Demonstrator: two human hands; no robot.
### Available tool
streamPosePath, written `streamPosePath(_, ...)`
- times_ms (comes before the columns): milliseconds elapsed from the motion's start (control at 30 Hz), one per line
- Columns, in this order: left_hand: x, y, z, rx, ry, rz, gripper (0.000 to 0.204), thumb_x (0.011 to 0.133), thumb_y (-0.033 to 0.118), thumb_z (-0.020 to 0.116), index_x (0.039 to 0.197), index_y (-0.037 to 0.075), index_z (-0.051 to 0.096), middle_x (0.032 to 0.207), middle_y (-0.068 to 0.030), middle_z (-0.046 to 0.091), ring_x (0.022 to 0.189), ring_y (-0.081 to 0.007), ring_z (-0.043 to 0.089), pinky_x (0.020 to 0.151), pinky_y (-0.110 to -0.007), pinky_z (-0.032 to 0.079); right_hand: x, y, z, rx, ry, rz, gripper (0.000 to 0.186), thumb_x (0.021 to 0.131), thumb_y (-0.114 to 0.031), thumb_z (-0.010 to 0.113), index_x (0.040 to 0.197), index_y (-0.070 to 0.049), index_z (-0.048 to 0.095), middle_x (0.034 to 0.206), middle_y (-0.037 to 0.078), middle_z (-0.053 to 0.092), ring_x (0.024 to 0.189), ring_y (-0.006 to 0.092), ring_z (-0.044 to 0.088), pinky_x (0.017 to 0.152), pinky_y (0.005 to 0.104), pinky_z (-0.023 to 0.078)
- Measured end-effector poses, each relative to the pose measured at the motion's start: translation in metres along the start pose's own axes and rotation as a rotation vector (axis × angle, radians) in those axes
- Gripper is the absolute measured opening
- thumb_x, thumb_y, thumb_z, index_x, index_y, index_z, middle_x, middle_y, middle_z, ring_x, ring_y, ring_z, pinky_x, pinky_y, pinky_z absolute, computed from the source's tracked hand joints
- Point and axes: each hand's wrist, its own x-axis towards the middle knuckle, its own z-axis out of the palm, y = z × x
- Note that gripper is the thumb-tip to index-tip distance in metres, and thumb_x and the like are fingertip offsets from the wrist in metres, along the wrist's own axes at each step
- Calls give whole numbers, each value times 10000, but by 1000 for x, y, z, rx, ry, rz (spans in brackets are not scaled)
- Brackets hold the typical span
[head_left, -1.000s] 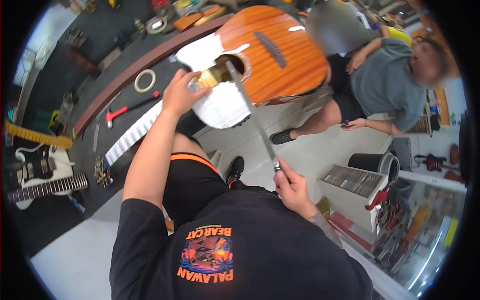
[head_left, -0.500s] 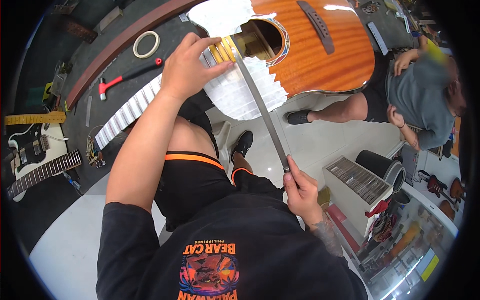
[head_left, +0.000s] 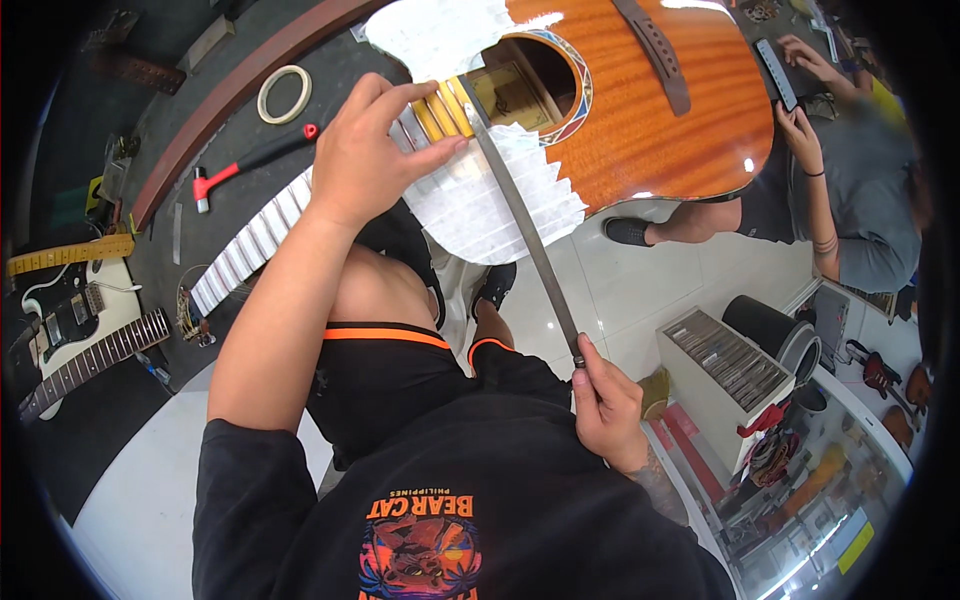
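An acoustic guitar (head_left: 690, 140) with a glossy orange-brown top lies across the bench. White masking tape (head_left: 500, 195) covers the top beside the fretboard's end. The thumb and index finger of my left hand (head_left: 365, 150) span the fretboard (head_left: 440, 112), on its opposite edges, around a stretch that looks yellow. A long, narrow grey file (head_left: 530, 235) slants from the fretboard's end by the soundhole (head_left: 525, 85) down toward me. My right hand (head_left: 608, 400) is closed on its near end. Pale strips cover the neck (head_left: 255, 235) beyond my left wrist.
A red and black hammer (head_left: 255, 162) and a tape roll (head_left: 285, 95) lie on the dark bench. Electric guitar parts (head_left: 75, 300) are at far left. Another person (head_left: 870, 200) sits at right, hands at a pale flat bar. A white box (head_left: 720, 365) stands nearer.
The file's near end and my right hand have shifted slightly down. My left hand keeps its place on the fretboard. The other person has raised their hands to the pale bar.
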Motion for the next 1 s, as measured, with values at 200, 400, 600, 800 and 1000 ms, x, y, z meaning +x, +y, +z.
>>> streamPosePath(200,-1,-1,-5,-29,-10,-22,554,744,339,906,1229,130,737,982,-50,594,846,-225,629,743,-357,531,1,-11,1,17,-28,-24,452,954,16,656,1404,10,615,717,107,593,571,206,537,566,307,476)
streamPosePath(400,4,10,1,-54,-25,-35,517,762,310,894,1209,110,730,1026,-79,599,928,-278,648,800,-374,526,-3,-6,-8,-89,28,-43,453,962,-29,657,1413,-23,617,701,113,617,584,254,604,603,366,520)
streamPosePath(600,0,11,-2,-84,29,-45,504,744,313,894,1172,96,737,1012,-96,610,932,-332,663,787,-423,540,-2,-12,-9,-3,26,-57,453,996,-105,641,1445,-67,593,723,144,639,620,305,644,643,389,537)
streamPosePath(800,-3,7,-2,-88,14,-23,532,710,287,912,1168,81,734,1004,-101,609,951,-337,655,818,-436,541,-8,-18,-6,161,-47,149,432,1032,-206,631,1448,-98,595,781,160,681,624,268,656,661,359,541)
streamPosePath(1000,-2,13,-7,-84,18,-7,561,707,306,914,1192,89,735,998,-96,602,932,-325,652,809,-438,539,26,-35,-52,384,419,79,438,1049,-149,621,1468,-32,573,693,-61,536,579,38,498,536,234,448)
